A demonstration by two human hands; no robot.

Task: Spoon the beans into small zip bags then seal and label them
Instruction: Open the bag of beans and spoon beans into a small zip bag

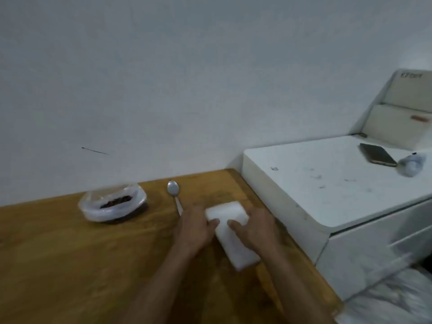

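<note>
A white stack of small zip bags (228,216) lies flat on the wooden table (70,253) near its right edge. My left hand (195,226) grips the stack's left side, fingertips on top. My right hand (253,230) presses on its right side, fingers resting on the top face. A clear plastic bag of dark beans (113,203) sits open to the left by the wall. A metal spoon (174,195) lies between the beans and my left hand, bowl toward the wall.
A white cabinet (304,183) stands higher than the table along its right edge. On it lie a dark phone (377,154) and a crumpled clear plastic item (411,163). A white wall closes the back. Pale bedding (397,298) shows at bottom right.
</note>
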